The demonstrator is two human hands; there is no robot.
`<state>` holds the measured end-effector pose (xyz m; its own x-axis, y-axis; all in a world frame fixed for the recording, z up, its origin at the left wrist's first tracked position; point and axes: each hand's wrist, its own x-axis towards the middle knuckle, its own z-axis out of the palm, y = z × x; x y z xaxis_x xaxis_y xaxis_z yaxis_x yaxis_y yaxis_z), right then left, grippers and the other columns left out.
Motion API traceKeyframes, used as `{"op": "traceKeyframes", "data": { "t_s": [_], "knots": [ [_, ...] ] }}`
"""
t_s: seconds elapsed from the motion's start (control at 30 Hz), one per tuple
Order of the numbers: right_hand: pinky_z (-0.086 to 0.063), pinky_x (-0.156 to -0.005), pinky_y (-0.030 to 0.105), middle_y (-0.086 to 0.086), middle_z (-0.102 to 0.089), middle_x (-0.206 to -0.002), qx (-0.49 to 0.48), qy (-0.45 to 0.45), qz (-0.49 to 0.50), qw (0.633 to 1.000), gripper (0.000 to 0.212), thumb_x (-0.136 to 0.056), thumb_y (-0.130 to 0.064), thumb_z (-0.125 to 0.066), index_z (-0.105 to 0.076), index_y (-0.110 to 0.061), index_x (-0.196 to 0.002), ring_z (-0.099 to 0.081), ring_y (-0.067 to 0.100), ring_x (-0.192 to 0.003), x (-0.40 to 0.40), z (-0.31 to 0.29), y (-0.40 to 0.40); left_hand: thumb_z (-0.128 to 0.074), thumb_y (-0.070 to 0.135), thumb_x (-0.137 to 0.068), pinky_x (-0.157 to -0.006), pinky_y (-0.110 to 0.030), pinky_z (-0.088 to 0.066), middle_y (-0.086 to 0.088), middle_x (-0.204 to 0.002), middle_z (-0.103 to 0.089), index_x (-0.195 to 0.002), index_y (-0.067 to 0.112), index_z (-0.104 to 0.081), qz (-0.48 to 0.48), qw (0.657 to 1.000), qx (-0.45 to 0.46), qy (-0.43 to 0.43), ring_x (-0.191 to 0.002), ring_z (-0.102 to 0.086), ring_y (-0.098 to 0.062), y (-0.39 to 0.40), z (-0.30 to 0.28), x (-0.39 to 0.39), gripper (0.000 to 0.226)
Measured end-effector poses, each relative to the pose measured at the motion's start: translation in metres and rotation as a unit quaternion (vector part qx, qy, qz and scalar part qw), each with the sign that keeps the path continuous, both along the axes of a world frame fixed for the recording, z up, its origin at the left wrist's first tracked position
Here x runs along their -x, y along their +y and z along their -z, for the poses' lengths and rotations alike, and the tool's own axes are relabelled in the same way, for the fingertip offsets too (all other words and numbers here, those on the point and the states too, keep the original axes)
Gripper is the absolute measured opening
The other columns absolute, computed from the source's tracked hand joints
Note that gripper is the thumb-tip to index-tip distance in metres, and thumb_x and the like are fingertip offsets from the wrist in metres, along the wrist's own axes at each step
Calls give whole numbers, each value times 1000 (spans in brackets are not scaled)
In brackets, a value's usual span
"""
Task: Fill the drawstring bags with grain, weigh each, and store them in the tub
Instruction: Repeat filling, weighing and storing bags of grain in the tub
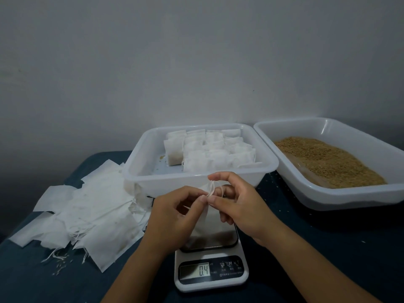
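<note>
Fingers point(204, 199) of both hands pinch the drawstring of a white bag point(207, 221) over the scale point(211, 272).
Left of the scale, empty bags point(87, 215) litter the dark blue bench point(328, 248); behind it, the tub point(153, 171) and grain tray point(328, 193) stand against a grey wall point(196, 62).

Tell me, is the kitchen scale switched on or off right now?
On. The scale has a lit display showing 0.4, while both hands hold a drawstring bag over its platform.
</note>
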<state>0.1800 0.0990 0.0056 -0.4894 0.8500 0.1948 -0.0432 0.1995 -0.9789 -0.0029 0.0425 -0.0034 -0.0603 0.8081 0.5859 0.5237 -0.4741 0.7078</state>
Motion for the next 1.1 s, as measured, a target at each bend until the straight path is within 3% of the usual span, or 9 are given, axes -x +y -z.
{"op": "traceKeyframes", "data": {
  "t_s": [0.1,0.2,0.3,0.47,0.63,0.83,0.97,1.1],
  "knots": [
    [-49,-53,25,-5,-66,-79,-11,-8,-3,1000,38,-97,-11,-73,-62,-33,-126,-60,14,-58,0,0,0,-74,14,-97,-67,-17,-55,15,-85,-76,-98,24,-79,-3,1000,17,-5,-79,-74,-11,1,2,1,12],
    [-49,-53,24,-7,-67,-80,-14,-10,2,1000,36,-98,-12,-72,-62,-33,-126,-60,14,-58,0,1,0,-74,16,-97,-70,-22,-59,13,-89,-78,-102,24,-79,14,999,33,-17,-83,-75,-13,1,2,2,11],
    [-48,-52,24,-7,-68,-80,-18,-11,11,1000,35,-100,-12,-70,-63,-34,-126,-60,15,-57,0,2,1,-75,23,-95,-73,-20,-59,11,-94,-79,-107,25,-79,40,998,46,-31,-86,-77,-13,0,0,1,12],
    [-48,-52,25,-6,-68,-80,-28,-13,15,999,33,-101,-13,-68,-63,-33,-126,-61,15,-58,1,2,1,-77,12,-94,-76,-19,-59,13,-96,-79,-108,24,-80,47,997,50,-21,-88,-77,-11,0,1,3,18],
    [-50,-54,25,-9,-65,-80,-55,-29,18,998,33,-101,-13,-67,-62,-34,-126,-62,14,-59,0,1,-1,-74,20,-97,-71,-23,-60,9,-88,-77,-98,27,-77,27,997,55,-41,-82,-75,-15,2,2,0,8],
    [-50,-57,19,-6,-63,-79,-53,-34,34,997,40,-98,-6,-65,-61,-35,-125,-61,12,-59,0,1,-3,-74,15,-95,-69,-25,-60,9,-81,-75,-88,26,-73,-47,995,71,-58,-75,-73,-12,6,5,0,13],
    [-58,-63,29,-3,-64,-82,-117,-117,73,984,40,-95,-12,-63,-58,-40,-123,-64,16,-65,0,4,-3,-76,12,-90,-68,-16,-56,15,-76,-72,-86,25,-73,-121,992,18,-26,-72,-72,-8,4,1,0,14],
    [-52,-67,19,-11,-61,-87,-220,-191,111,950,42,-95,-24,-70,-58,-35,-133,-62,10,-73,2,8,-3,-79,11,-87,-69,-12,-54,19,-75,-70,-87,19,-76,-158,986,-19,43,-75,-70,-5,2,-2,-1,9]
  ]
}}
